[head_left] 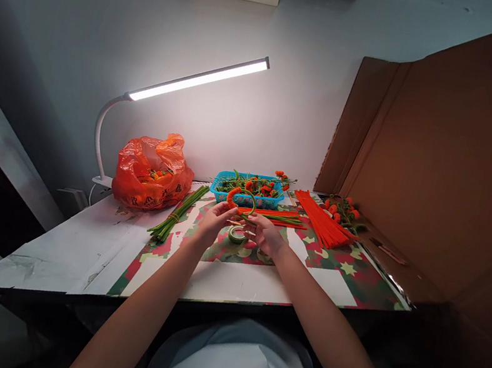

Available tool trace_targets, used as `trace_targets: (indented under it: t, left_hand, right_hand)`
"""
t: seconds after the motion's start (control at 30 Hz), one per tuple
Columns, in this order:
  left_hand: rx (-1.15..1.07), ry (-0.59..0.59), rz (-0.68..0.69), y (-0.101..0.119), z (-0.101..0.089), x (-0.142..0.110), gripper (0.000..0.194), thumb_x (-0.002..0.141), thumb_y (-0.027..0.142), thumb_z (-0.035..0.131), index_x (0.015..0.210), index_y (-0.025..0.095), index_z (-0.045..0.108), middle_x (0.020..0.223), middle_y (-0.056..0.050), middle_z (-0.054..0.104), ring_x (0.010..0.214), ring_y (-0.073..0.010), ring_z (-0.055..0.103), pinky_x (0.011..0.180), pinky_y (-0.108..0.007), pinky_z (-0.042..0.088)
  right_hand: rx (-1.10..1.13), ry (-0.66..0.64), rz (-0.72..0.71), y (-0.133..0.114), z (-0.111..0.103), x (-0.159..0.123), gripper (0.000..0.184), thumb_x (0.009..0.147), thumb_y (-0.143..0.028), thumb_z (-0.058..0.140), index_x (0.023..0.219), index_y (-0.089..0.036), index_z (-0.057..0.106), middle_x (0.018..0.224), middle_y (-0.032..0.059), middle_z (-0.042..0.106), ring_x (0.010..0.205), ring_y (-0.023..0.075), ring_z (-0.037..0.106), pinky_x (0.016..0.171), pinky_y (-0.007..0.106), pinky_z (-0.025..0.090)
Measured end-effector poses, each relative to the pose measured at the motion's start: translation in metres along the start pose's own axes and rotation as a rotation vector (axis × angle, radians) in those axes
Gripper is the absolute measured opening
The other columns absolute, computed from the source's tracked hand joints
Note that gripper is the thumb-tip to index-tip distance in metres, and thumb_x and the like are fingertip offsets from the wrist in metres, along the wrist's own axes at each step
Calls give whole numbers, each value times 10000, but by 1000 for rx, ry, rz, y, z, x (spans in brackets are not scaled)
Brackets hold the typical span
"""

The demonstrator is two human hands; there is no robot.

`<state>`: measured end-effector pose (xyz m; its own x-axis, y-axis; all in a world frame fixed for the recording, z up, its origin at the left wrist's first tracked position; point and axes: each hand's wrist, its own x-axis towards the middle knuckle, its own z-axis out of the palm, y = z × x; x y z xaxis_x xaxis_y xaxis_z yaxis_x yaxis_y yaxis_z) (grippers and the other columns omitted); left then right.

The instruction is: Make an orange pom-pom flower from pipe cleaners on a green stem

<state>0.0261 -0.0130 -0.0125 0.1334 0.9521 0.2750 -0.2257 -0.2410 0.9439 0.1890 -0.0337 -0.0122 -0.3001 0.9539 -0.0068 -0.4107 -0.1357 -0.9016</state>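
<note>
Both hands are raised over the table, holding a bent green pipe cleaner with a fuzzy orange part (234, 194) along one side of its curve. My left hand (215, 222) pinches it at the lower end of the orange part. On the other side, my right hand (266, 236) has its fingers closed on the green end. Just below the hands lies a roll of green tape (237, 235). Behind them is a row of orange and green pipe cleaners (285, 218). Fingertip details are small and partly hidden.
A blue basket (220, 191) holds orange flowers with green stems. To its left are a bundle of green pipe cleaners (178, 213) and a red plastic bag (150, 186). Orange pipe cleaners (323, 220) and more flowers (341, 210) lie right, beside a cardboard wall (446, 156). A lit lamp (198, 79) overhangs.
</note>
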Motion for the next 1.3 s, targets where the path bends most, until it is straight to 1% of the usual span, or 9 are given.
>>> trace_targets:
  t: [0.17,0.43,0.57,0.7,0.9,1.07,1.13,1.2,1.3]
  left_hand:
    - [-8,22,-25,-1,0,1,326,622,405,762,848,196,653,764,-4,699,649,-154,662,615,-267,533]
    - [5,61,-42,-3,-1,4,249,641,407,735,751,193,672,614,24,629,529,-115,595,543,-236,500]
    - [-18,111,-34,-4,-3,6,288,636,427,738,783,185,683,591,35,611,509,-94,566,524,-215,494]
    - [-47,139,-46,-4,-6,8,343,645,444,727,840,165,683,586,36,607,500,-93,565,531,-227,502]
    - [-95,134,-72,-5,-6,7,374,635,410,770,899,158,688,636,15,657,560,-113,629,522,-205,489]
    - [-155,136,-91,-5,-5,8,376,714,433,727,963,156,677,711,-26,720,623,-170,683,578,-270,542]
    - [-182,137,-100,-4,-5,9,372,778,443,668,1005,148,663,707,-38,724,614,-174,687,573,-279,554]
    - [-201,134,-109,-2,-5,9,343,828,425,617,1019,141,654,704,-46,726,584,-159,679,539,-258,552]
    - [-213,119,-117,2,-5,7,274,855,356,599,1014,141,653,739,-47,732,571,-130,672,530,-225,554]
  right_hand:
    - [30,36,-39,1,1,-1,166,680,-214,744,805,-204,636,748,-19,684,642,105,621,646,224,466]
    - [28,87,-69,4,1,3,104,721,-257,741,779,-200,677,810,1,691,668,116,625,619,234,475]
    - [26,87,-88,4,0,5,115,756,-306,703,769,-200,659,805,11,693,746,141,639,640,242,487]
    - [8,92,-113,2,-3,5,143,808,-341,636,750,-211,627,792,-8,689,729,127,636,650,237,485]
    - [-117,100,-156,2,-1,3,200,756,-401,685,772,-211,627,783,3,680,682,132,629,649,260,495]
    - [-302,157,-260,7,-1,6,274,714,-425,712,851,-203,629,836,29,675,709,155,630,683,305,500]
    - [-395,202,-331,9,-1,6,308,742,-403,679,965,-198,621,879,50,670,770,183,636,714,333,499]
    - [-499,263,-424,10,-1,5,395,759,-353,658,1116,-203,581,1026,88,652,939,231,619,806,379,483]
    - [-674,302,-571,10,2,-1,442,728,-262,687,1159,-236,592,1307,105,535,1248,286,443,1015,440,343]
